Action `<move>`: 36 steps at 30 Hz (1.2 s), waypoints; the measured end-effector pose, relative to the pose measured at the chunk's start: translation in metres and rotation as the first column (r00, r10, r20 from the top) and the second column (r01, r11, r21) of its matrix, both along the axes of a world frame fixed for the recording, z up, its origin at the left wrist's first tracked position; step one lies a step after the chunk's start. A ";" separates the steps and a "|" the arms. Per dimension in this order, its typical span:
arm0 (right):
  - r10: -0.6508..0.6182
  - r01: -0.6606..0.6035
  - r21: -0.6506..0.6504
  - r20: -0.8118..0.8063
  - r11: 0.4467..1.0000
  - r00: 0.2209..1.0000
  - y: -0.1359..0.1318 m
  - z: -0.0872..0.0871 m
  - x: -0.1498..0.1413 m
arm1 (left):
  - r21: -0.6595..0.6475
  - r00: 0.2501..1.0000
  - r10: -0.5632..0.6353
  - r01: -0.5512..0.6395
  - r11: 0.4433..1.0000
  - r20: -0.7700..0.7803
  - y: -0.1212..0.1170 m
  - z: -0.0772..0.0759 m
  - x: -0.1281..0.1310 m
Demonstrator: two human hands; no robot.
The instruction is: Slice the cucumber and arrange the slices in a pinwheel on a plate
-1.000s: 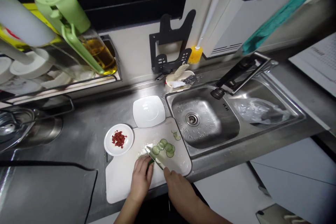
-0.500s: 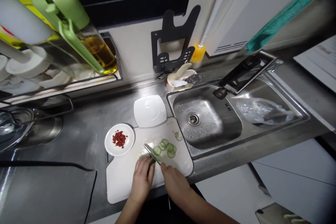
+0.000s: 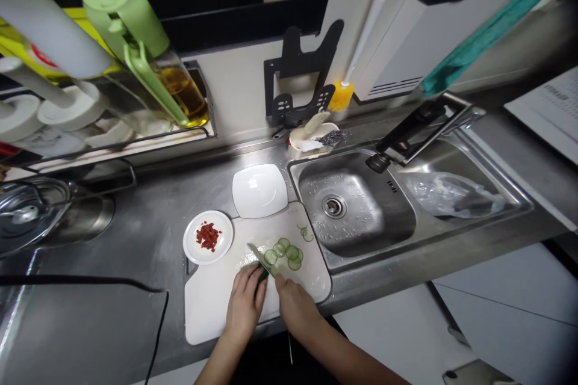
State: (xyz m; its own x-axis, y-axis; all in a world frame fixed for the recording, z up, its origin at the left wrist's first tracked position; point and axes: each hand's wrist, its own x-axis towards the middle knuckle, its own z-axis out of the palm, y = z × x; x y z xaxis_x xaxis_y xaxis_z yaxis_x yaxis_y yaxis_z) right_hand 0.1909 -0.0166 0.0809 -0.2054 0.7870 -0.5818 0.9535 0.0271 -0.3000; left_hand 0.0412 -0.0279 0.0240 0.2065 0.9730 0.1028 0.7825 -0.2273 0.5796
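Fingers curled down, the left hand [image 3: 245, 299] clamps a cucumber [image 3: 263, 274] on the white cutting board [image 3: 212, 301], while the right hand [image 3: 295, 305] grips a knife [image 3: 259, 257] angled beside cut cucumber slices [image 3: 285, 251]. The board lies on a stainless steel counter [image 3: 149, 216] just beside the sink [image 3: 356, 204], below a wall rack [image 3: 295, 72] and an orange-headed brush [image 3: 342, 96].

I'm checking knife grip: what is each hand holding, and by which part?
The right hand holds a thin metal knife by its handle end; the left hand pins a dark green cucumber, apparently beside its cut end.
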 end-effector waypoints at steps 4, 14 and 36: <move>0.021 -0.021 -0.006 -0.033 1.000 0.999 0.002 -0.001 0.006 | -0.022 0.998 0.020 -0.021 1.000 -0.055 -0.010 0.000 -0.001; 0.095 -0.096 0.087 0.017 0.992 0.995 -0.003 0.002 0.024 | -0.029 0.888 0.454 -0.457 0.889 -0.067 -0.037 0.002 -0.059; 0.246 -0.284 0.308 0.156 0.908 0.957 0.004 -0.005 0.081 | 0.008 0.695 0.660 -0.687 0.727 -0.285 -0.020 0.012 -0.082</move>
State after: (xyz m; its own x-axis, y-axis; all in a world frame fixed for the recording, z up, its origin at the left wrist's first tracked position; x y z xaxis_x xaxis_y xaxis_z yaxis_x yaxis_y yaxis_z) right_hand 0.2723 -0.0122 0.0759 -0.3815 0.8612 -0.3359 0.9242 0.3611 -0.1241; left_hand -0.0411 -0.0475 0.0358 -0.5030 0.8629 0.0477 0.8230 0.4615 0.3311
